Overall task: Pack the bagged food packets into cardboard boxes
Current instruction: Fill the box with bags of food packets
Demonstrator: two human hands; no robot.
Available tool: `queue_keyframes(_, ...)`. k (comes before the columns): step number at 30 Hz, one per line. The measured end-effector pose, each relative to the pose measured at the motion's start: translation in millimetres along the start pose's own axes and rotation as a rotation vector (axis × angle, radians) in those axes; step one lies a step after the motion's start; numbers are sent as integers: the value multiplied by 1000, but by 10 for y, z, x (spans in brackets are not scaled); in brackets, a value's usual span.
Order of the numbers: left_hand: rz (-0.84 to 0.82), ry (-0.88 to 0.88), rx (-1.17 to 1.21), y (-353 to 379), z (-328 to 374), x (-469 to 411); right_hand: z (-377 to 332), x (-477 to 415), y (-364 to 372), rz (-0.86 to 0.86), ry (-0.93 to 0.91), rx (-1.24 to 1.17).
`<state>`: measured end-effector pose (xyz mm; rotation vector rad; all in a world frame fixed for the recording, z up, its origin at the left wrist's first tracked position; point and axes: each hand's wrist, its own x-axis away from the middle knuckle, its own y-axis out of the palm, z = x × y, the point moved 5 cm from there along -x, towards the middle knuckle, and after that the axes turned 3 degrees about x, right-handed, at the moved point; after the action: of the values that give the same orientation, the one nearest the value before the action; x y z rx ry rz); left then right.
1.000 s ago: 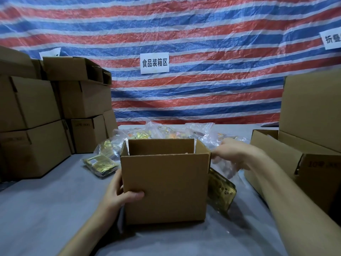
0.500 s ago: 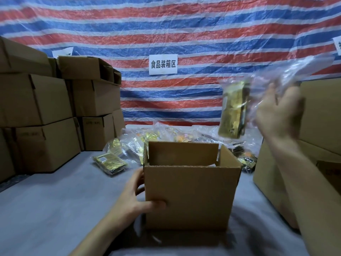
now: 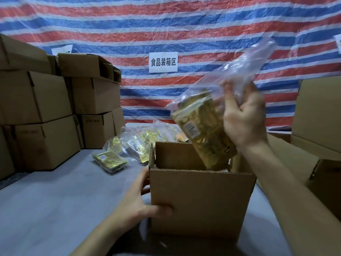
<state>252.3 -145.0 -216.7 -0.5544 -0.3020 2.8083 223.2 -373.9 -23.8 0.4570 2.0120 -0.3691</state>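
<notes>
While the bagged packet [image 3: 204, 133] hangs tilted above the open box [image 3: 201, 204], its lower end dipping just behind the near wall, the step in hand reads as insertion.

Hands:
- The right hand [image 3: 243, 115] grips the slack clear plastic at the bag's upper end, fingers curled round it. The gold packets sit in the bag's lower part.
- The left hand [image 3: 136, 206] holds the box's near-left corner, with the thumb pressed on the front face and the fingers round the side wall.

Doing it well (judgement):
- Lead with the heavy end and lower it rather than drop it.
- Lay the bag flat on the bottom.
- Tuck the loose film below the rim so the flaps can close.
- The left hand should brace the box against sliding.
- Risk: the film may snag on the corrugated edge.

Containers:
- Open box: the near wall hides the inside, so I cannot tell what it holds.
- Behind the box and to its left, a pile of bagged packets [image 3: 140, 141] lies on the grey table [image 3: 46, 209].
- One flat bag [image 3: 109, 160] lies apart, left of the box.
- Farther left stand stacked boxes [image 3: 35, 97], contents unseen.
- Right of the box are more cartons [image 3: 319, 111], contents also unseen.
- Behind everything hangs a striped tarpaulin [image 3: 129, 24] with a white sign [image 3: 163, 62].
</notes>
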Motion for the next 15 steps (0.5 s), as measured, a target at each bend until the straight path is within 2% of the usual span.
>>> queue_keyframes(3, -2, 3, -12, 0, -11, -9, 85, 24, 170, -413, 47, 88)
queue_keyframes(5, -5, 7, -13, 3, -15, -14, 186, 115, 253, -778, 112, 287)
queue_keyframes(7, -10, 4, -14, 2, -19, -17, 259, 248, 288, -1037, 192, 450)
queue_keyframes(9, -25, -4, -24, 6, -19, -15, 235, 283, 276, -1080, 232, 480)
queue_keyframes(15, -12, 0, -39, 15, -26, -17, -24, 160, 107, -955, 189, 552)
